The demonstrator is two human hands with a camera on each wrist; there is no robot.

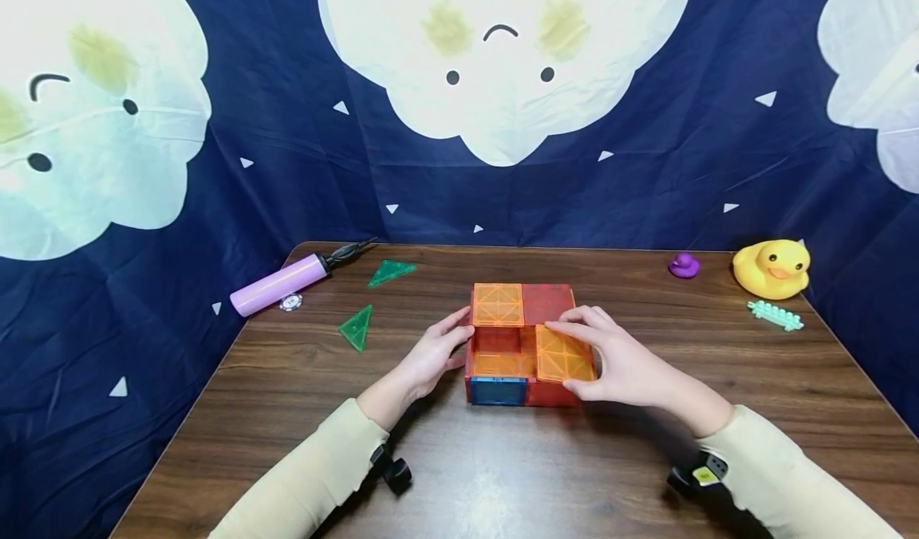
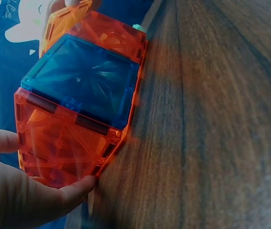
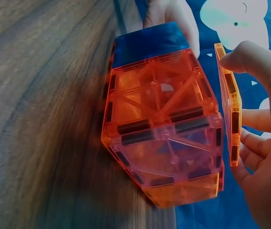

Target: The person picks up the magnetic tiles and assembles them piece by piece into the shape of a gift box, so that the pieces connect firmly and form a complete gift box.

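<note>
Tile box (image 1: pixel 522 348) sits mid-desk (image 1: pixel 502 475). L hand (image 1: pixel 431 357) flat vs box's left wall, fingers straight, bracing. R hand (image 1: pixel 617 363) pinches orange tile (image 1: pixel 564 354) over box's near-right top. Best: keep brace firm, lower tile square, edges aligned.

Left hand (image 2: pixel 11 191) cut off by frame edge.

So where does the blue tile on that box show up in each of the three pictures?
Head: blue tile low on the box's near side, left of centre.
Left wrist: upper left, large.
Right wrist: top centre, far end.
Shared landmark: the loose orange tile in the right hand.
</note>
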